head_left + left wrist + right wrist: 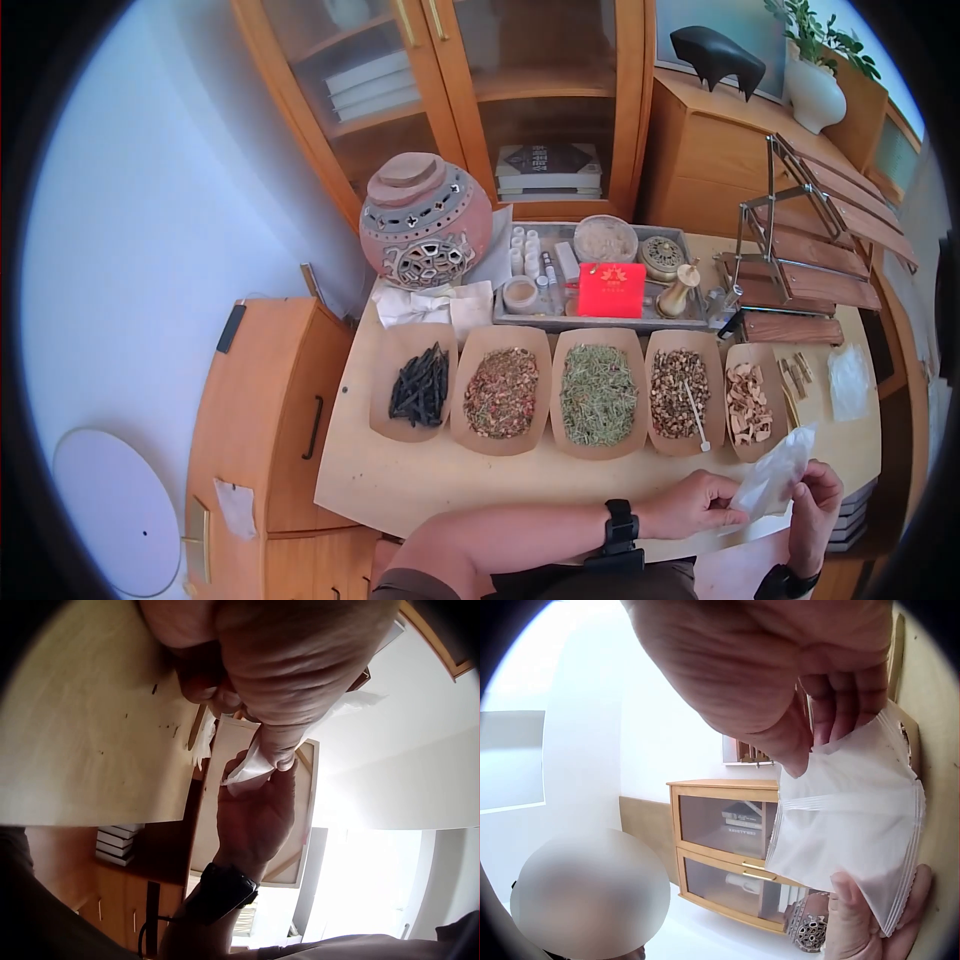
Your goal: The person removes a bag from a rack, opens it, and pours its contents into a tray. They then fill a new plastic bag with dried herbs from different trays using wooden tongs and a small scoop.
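A white, translucent pouch (847, 817) with crimped edges is held over the table's front right part. My left hand (690, 505) pinches one side of it between thumb and fingers. At the opposite side, my right hand (820, 500) grips its edge, thumb and fingertips on the film. In the left wrist view the pouch (251, 766) is partly hidden behind the left hand. Nearest to the hands is a brown paper tray (738, 354) of pale dried slices (750, 405). Left of it, a tray of brown dried pieces (675, 385) has a small white spoon (697, 418) in it.
Farther left stand trays of green dried herb (600, 395), reddish mix (502, 392) and black sticks (420, 388). Behind them are a grey tray (600, 323) with a red card (611, 290), a pierced clay pot (428, 225) and a folding wooden rack (810, 240). Another clear bag (848, 383) lies right.
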`<act>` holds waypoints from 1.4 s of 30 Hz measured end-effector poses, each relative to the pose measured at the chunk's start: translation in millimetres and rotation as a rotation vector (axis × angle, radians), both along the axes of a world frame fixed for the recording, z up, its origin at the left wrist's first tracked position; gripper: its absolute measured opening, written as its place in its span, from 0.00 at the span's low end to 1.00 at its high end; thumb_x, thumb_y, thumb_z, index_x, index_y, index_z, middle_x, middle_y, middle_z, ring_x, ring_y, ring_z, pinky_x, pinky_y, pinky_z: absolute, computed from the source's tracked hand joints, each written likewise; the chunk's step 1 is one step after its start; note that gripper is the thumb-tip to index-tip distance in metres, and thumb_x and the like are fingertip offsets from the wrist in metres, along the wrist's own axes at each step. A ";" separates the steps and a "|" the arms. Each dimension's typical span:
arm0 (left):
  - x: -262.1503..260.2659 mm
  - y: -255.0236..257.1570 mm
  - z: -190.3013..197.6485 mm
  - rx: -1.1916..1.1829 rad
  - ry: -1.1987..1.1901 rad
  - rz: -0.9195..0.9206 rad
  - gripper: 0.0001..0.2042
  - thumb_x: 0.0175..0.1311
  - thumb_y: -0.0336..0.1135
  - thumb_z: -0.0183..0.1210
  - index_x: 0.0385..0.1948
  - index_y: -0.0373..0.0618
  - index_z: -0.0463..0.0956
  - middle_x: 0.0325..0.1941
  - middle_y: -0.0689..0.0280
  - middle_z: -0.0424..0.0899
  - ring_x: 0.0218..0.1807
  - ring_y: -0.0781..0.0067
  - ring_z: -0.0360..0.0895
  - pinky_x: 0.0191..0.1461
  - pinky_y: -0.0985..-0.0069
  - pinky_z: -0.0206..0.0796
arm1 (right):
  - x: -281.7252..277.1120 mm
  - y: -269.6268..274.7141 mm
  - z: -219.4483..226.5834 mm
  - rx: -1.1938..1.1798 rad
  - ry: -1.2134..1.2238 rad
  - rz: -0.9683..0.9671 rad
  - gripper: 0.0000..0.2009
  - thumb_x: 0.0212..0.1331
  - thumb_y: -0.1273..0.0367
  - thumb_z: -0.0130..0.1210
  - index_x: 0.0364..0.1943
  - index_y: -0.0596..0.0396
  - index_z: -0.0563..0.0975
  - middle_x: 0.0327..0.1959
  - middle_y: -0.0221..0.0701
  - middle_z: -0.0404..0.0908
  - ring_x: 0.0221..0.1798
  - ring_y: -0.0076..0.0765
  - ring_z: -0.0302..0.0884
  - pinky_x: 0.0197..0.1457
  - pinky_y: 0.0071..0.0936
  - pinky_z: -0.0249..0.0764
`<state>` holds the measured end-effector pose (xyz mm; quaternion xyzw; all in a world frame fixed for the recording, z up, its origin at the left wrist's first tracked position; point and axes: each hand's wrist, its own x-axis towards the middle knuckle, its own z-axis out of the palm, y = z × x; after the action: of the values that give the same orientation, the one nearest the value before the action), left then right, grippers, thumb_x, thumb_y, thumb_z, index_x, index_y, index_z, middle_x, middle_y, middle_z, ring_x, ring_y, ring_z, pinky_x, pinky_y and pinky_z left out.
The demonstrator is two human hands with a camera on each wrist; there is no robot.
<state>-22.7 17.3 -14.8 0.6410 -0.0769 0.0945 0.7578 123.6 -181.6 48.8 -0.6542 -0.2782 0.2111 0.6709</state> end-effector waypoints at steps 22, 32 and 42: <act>8.3 13.3 -10.5 -0.650 0.294 -0.554 0.26 0.80 0.51 0.53 0.69 0.42 0.72 0.62 0.64 0.80 0.62 0.74 0.78 0.64 0.74 0.73 | -26.6 -35.8 55.8 -0.310 -0.437 0.450 0.10 0.60 0.74 0.71 0.45 0.55 0.88 0.58 0.39 0.82 0.58 0.43 0.80 0.62 0.37 0.75; -3.3 12.9 -15.5 -0.849 0.169 -0.768 0.45 0.68 0.71 0.56 0.79 0.51 0.53 0.72 0.61 0.69 0.74 0.63 0.68 0.71 0.48 0.72 | -14.1 45.2 75.9 -0.554 -0.585 0.713 0.14 0.57 0.74 0.72 0.48 0.58 0.86 0.64 0.47 0.76 0.63 0.54 0.78 0.63 0.38 0.76; 4.9 14.9 -11.1 -1.004 0.256 -0.747 0.45 0.70 0.66 0.59 0.80 0.50 0.52 0.76 0.63 0.66 0.75 0.63 0.67 0.75 0.44 0.67 | 13.3 75.0 73.1 -0.425 -0.378 0.949 0.16 0.54 0.69 0.77 0.47 0.54 0.89 0.69 0.46 0.75 0.70 0.50 0.74 0.71 0.42 0.69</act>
<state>-17.8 32.2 -26.0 0.1439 -0.1505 -0.2289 0.9509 137.0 -106.6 121.9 -0.6044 -0.6093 0.4209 0.2937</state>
